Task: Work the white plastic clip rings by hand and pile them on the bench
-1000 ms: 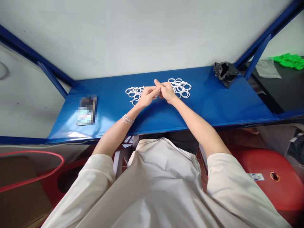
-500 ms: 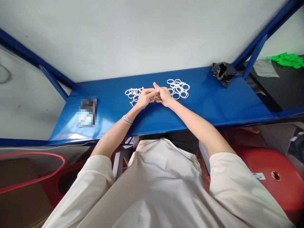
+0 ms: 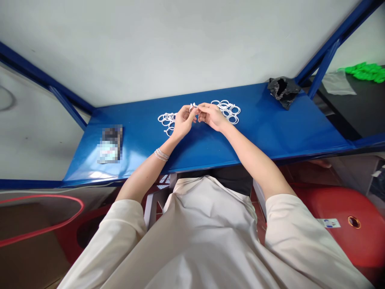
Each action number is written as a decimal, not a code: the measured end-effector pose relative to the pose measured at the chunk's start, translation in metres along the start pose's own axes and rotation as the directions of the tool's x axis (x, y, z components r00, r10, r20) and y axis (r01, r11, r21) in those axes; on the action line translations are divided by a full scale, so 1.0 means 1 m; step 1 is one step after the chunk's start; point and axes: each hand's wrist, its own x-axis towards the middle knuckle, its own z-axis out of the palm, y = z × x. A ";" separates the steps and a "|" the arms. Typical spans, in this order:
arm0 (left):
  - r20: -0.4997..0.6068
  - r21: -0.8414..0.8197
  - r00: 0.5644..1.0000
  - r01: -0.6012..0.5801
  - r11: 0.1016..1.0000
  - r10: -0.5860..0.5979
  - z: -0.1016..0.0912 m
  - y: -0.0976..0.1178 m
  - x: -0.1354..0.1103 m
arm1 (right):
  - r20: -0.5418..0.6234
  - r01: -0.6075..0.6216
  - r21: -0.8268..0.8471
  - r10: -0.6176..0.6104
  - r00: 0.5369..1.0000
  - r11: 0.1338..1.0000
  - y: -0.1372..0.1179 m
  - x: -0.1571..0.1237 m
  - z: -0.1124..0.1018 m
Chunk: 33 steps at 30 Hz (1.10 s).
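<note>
Both hands have risen toward the far edge of the blue shelf [image 3: 264, 128]. The left hand [image 3: 183, 122] now stands more upright, pinching a small white plastic ring [image 3: 193, 106] higher up, where before the fingertips met lower down. The right hand [image 3: 212, 115] has lowered its raised index finger, and its fingers now stretch toward that ring.

On your table [image 3: 300, 124], plastic rings [image 3: 166, 119] lie in two piles, at eleven and one; a crumpled bag [image 3: 283, 91] sits at two, a blurred packet [image 3: 110, 143] at ten.
</note>
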 end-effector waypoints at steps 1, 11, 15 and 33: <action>-0.024 0.010 1.000 -0.004 1.000 0.004 -0.001 -0.002 0.001 | 0.007 0.006 -0.026 -0.006 1.000 1.000 0.001 0.000 -0.001; -0.040 0.038 0.999 -0.003 0.999 0.005 -0.012 -0.006 0.002 | 0.031 0.312 -0.630 -0.378 0.925 0.711 0.024 0.012 -0.016; -0.030 0.028 0.999 0.027 0.999 -0.026 -0.013 -0.003 0.002 | 0.062 0.298 -0.729 -0.374 0.925 0.616 0.020 0.009 -0.017; 0.126 -0.196 0.940 0.336 0.921 -0.316 -0.010 0.008 0.005 | 0.083 0.232 -0.832 -0.300 0.950 0.504 0.016 0.003 -0.014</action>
